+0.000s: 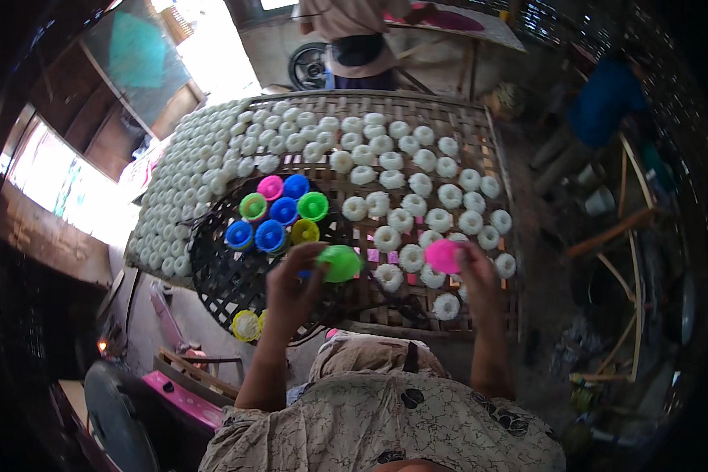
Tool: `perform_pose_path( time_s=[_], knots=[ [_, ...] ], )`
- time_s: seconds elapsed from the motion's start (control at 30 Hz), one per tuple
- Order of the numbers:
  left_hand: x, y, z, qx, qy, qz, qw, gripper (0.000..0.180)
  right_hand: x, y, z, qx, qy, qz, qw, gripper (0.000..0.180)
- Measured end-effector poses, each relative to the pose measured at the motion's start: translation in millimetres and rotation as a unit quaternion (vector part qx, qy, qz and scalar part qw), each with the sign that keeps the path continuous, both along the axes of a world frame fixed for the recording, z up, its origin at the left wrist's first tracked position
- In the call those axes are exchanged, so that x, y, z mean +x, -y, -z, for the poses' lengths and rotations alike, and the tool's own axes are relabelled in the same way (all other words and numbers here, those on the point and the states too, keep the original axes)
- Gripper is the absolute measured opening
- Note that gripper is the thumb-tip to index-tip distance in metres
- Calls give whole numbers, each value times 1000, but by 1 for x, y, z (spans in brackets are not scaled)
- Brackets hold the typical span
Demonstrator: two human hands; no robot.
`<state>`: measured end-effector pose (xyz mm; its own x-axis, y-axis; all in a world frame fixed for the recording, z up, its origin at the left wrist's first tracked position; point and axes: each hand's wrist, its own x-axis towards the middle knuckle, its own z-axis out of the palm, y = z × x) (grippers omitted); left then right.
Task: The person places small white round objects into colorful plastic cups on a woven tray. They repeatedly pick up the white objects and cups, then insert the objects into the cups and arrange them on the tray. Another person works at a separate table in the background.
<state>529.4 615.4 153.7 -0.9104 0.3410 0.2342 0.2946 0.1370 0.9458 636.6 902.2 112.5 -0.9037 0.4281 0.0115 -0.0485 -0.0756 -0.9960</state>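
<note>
My left hand (295,285) is closed on a green plastic mould (340,264), held above the right edge of a round black woven tray (212,271). My right hand (478,271) grips a pink plastic mould (443,256) by its right side, over the white ring-shaped pieces (411,258) on a large woven bamboo rack (338,291). Blue moulds (270,235), a green one (313,207), a pink one (271,187) and a yellow one (304,231) sit grouped on the black tray. Near its front edge, a yellow mould (246,325) holds white stuff.
White rings cover the rack's left side densely and stand looser on the right. Beyond the rack a person (354,39) stands by a table (488,27). Another person in blue (606,102) is at the right, near a wooden frame (636,299). A pink bench (182,401) is at lower left.
</note>
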Motion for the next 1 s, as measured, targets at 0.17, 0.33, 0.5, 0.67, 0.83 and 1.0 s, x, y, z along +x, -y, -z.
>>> perform_pose_path(
  time_s=[0.17,0.33,0.5,0.67,0.83,1.0],
  knots=[
    [-25,97,12,-249,-18,-211,945,28,-83,85,-1,208,11,-154,966,34],
    [-33,112,34,-232,-61,-256,936,33,-134,153,-4,365,-78,-145,916,31],
    [9,166,31,-275,-41,-245,929,31,-129,139,8,638,66,-226,733,26],
    [30,190,55,-341,14,-214,915,26,-118,136,18,558,-13,-255,790,30],
    [31,193,56,-317,15,-216,923,16,-119,97,0,415,17,-119,902,28],
    [30,191,53,-352,-29,-191,916,12,-109,21,-25,542,173,-35,822,32]
  ],
)
